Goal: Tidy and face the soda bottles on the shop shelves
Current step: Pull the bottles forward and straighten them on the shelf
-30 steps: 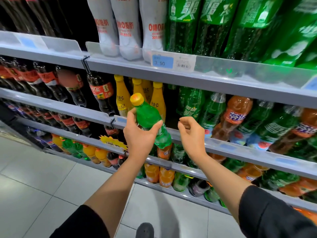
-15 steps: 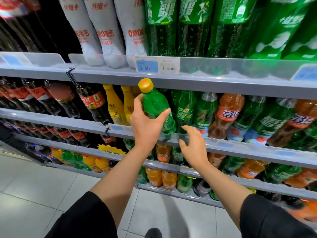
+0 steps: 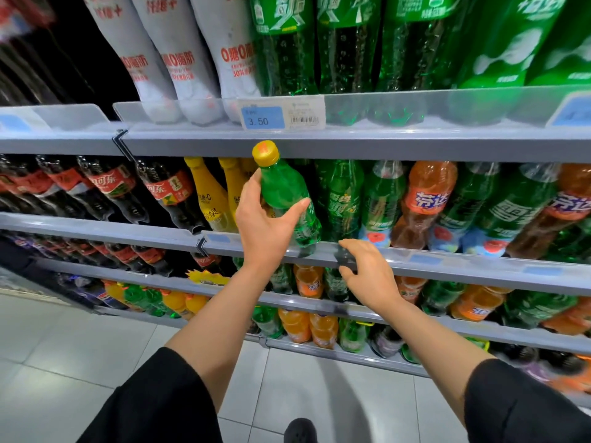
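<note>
Green plastic: the small green soda bottle with the yellow screw cap (image 3: 287, 199) is the one you have in hand, held up in front of the grey metal middle shelf (image 3: 447, 266), its base just above the shelf's clear front lip.
Grip: your left hand (image 3: 265, 225) wraps the bottle's lower body, thumb on the near side and fingers curled round the far side.
Free hand: your right hand (image 3: 367, 276) holds nothing; its fingers are spread and loosely bent, tips at or just over the shelf's front edge. Contact cannot be made out.
Axis: the bottle's long axis runs close to upright, tipped so the cap leans up and to your left and the base points down toward the shelf.
Facing: your palm covers most of the label, so which way it faces cannot be told.
Gap: a dark opening between the yellow bottles (image 3: 208, 199) and the green labelled bottles (image 3: 342, 203) looks like the likely slot.
Progress: this bottle is not yet seated. Along the row, orange-labelled bottles (image 3: 425, 203) lean among green ones, so straightening appears to remain.
</note>
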`<state>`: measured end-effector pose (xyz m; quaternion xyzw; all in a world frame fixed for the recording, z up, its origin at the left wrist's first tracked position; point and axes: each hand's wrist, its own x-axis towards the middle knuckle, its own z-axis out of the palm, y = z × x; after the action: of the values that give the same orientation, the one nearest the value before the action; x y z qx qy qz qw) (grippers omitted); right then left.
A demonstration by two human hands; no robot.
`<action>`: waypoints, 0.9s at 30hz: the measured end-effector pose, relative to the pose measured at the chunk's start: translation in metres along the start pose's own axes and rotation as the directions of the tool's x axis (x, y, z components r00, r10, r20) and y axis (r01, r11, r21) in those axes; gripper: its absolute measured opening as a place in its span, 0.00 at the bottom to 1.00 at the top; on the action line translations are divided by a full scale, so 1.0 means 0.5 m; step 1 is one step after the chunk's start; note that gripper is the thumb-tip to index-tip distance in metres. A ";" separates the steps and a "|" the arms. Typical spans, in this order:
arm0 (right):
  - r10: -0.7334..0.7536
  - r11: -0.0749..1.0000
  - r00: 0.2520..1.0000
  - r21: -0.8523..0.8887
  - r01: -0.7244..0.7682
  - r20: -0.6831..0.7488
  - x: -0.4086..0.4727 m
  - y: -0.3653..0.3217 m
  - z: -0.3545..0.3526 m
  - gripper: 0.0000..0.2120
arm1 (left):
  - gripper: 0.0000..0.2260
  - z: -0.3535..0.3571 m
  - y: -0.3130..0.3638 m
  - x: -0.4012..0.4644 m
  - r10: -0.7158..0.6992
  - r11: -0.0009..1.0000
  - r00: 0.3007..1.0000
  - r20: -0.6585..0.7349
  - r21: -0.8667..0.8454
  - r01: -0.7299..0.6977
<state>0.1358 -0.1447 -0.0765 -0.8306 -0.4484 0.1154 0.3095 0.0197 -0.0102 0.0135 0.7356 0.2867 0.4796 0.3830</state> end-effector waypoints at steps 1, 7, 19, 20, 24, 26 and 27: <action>-0.001 1.000 1.000 0.001 0.001 0.000 0.000 0.001 0.000 0.24 | 0.29 -0.004 -0.001 0.001 0.011 1.000 1.000 0.000 0.003 -0.011; -0.004 1.000 1.000 0.016 0.004 -0.016 -0.001 0.004 0.006 0.24 | 0.25 0.006 0.002 -0.011 0.182 0.976 0.983 0.017 0.119 -0.182; -0.021 0.999 0.998 0.023 0.022 -0.056 -0.004 0.011 0.019 0.23 | 0.21 0.061 -0.067 -0.003 0.060 0.988 0.998 0.008 0.140 -0.060; -0.020 0.999 0.998 0.031 0.022 -0.062 -0.004 0.011 0.019 0.23 | 0.19 0.062 -0.068 0.002 0.028 0.987 1.000 0.003 0.158 -0.028; 0.001 0.997 0.997 0.072 0.005 -0.080 -0.004 0.009 0.022 0.22 | 0.23 0.064 -0.055 0.014 -0.037 0.968 0.999 0.022 0.249 0.030; 0.008 0.997 0.996 0.077 -0.001 -0.084 -0.003 0.009 0.023 0.22 | 0.24 0.069 -0.038 0.017 -0.062 0.943 0.997 0.037 0.329 0.046; 0.008 0.997 0.997 0.076 -0.001 -0.082 -0.004 0.009 0.023 0.22 | 0.24 0.072 -0.031 0.021 -0.081 0.931 0.996 0.045 0.359 0.059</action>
<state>0.1325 -0.1435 -0.0883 -0.8232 -0.4286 0.0987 0.3589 0.0562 -0.0041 -0.0032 0.7960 0.3838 0.3837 0.2680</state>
